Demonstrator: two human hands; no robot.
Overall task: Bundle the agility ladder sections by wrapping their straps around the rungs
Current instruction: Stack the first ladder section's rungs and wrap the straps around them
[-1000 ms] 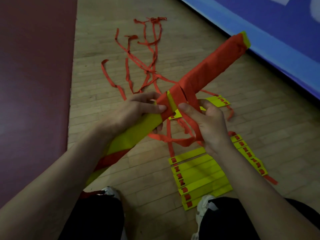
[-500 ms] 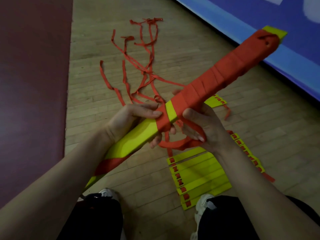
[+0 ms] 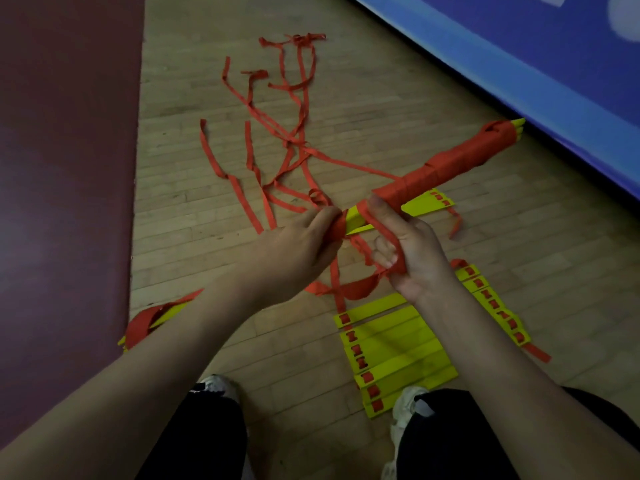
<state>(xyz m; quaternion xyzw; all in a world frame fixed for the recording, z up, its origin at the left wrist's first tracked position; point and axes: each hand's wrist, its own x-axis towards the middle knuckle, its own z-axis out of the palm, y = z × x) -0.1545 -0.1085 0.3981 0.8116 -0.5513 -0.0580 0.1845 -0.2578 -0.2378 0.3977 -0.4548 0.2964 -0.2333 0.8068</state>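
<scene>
At 6 o'clock, nearest the viewer, a flat section (image 3: 394, 351) of yellow rungs lies on the wood floor (image 3: 381, 109), just ahead of the person's shoes (image 3: 218, 386). A red strap rises from its left edge toward the hands.

Hazard: a hard pull on that strap would probably drag or snag this section and put slack into the wrap.

Hazard: the wrap is not tied off, so a relaxed grip would likely let the newest turns loosen.

At 8 o'clock, the near end of the bundle (image 3: 446, 164) shows past the left forearm, beside the maroon mat (image 3: 62, 168).

At centre, the left hand (image 3: 294, 247) is curled closed around the bundle. Immediately at its 3 o'clock, the right hand (image 3: 412, 258) grips the working strap (image 3: 384, 233): the thumb presses the latest turn and the fingers curl around a loop below the bundle. A short bare yellow gap shows between the two hands.

Toward 2 o'clock, red turns cover the bundle up to its far end, which points at the blue mat (image 3: 519, 64).

At 11 to 12 o'clock, loose straps (image 3: 277, 133) lie tangled on the floor.

Hazard: drawing from that tangle could tighten it into a knot.
</scene>
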